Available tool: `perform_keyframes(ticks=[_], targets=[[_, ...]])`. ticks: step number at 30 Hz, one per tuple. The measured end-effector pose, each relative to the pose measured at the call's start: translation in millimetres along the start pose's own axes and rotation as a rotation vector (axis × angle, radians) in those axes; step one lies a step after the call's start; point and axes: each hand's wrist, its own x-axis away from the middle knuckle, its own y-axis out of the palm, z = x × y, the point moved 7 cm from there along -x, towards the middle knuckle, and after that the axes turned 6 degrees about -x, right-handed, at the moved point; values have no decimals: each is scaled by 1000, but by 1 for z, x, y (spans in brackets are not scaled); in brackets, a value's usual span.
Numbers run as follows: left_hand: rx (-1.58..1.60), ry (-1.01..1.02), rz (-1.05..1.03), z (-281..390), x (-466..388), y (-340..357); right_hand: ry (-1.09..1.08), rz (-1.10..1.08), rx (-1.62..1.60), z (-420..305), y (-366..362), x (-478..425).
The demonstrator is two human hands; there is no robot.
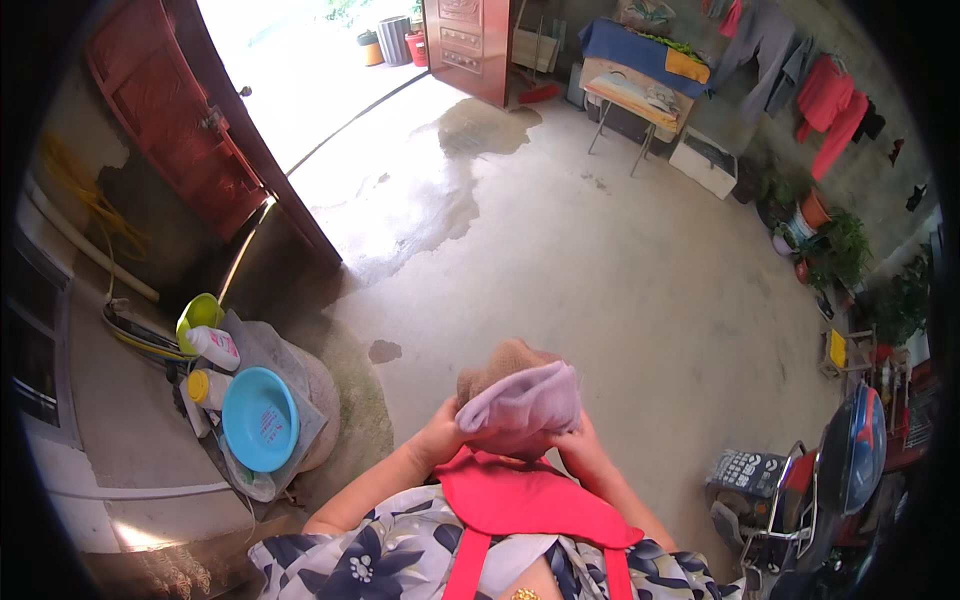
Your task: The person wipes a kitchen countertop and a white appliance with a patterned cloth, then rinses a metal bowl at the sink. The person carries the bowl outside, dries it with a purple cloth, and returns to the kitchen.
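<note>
Between my two hands is a bunched bundle of cloth, held up in front of my chest. Its near part is a lilac cloth [525,401], and a brown knitted cloth [499,367] bulges out behind it. My left hand [444,435] grips the bundle's left side, and my right hand [576,439] grips the right side. Most of the fingers are hidden by the fabric. Just below hangs the red bib of an apron [525,495], worn over a flower-patterned shirt [352,559].
At left, a blue basin [259,420], a white bottle [216,346] and a green basin [199,319] sit on a stone slab. A motor scooter [855,450] stands at right, potted plants [832,240] along the wall. Wet patches mark the concrete floor [585,285] near the red door [172,120].
</note>
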Motion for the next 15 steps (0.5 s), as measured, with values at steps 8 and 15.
perform_keyframes(ticks=[8,15], targets=[[403,-62,-8,31,-145,99,-93,34,-39,-128,-91,-64],[367,-221,-67,21,-272,148,-126,175,-74,-183,-178,-99]])
